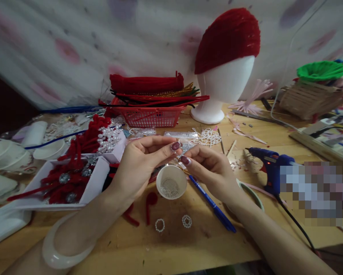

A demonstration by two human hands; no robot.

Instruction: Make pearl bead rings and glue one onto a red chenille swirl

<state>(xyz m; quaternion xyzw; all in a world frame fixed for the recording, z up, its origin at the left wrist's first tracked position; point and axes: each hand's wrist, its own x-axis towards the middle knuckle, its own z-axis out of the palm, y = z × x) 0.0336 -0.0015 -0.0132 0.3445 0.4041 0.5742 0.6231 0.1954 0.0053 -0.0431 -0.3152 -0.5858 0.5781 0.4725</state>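
Note:
My left hand (144, 162) and my right hand (210, 168) meet above a small white cup (171, 181) with tiny pearl beads in its bottom. Both pinch something very small between thumb and fingertip, near a thin clear strand; I cannot make out what it is. Two finished little bead rings (160, 225) (186, 221) lie on the wooden table (188, 244) in front of the cup. A bent red pipe cleaner (150, 204) lies just left of them. A pale bangle (64, 248) sits on my left wrist.
A blue pen (213, 204) lies right of the cup, and a blue glue gun (270, 164) with its black cord further right. At the left, white boxes (97, 183) hold red pipe-cleaner pieces. Behind are a red basket (151, 114) of pipe cleaners and a foam head (225, 86) in a red hat.

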